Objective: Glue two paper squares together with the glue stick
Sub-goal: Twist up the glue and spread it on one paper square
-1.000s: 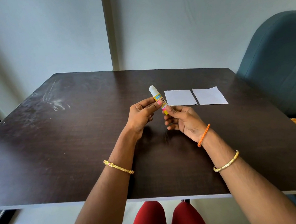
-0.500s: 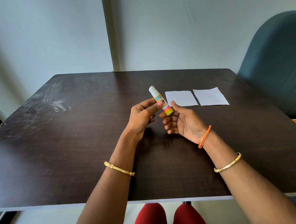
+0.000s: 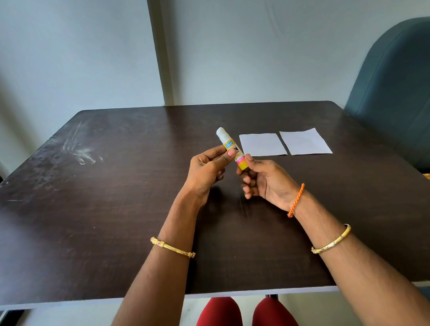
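step: winding up glue | left hand (image 3: 206, 170) pinches yellow-and-white plastic glue stick (image 3: 231, 148) | right hand (image 3: 264, 183) pinches its base | next: rub glue on white paper squares (image 3: 262, 144)

Label print on the yellow-and-white glue stick (image 3: 231, 149) is too small for me to read. My left hand (image 3: 207, 172) covers its mid-barrel; my right hand (image 3: 267, 183) hides its base. Teal upholstered chair (image 3: 407, 99) is cut off at the right edge.
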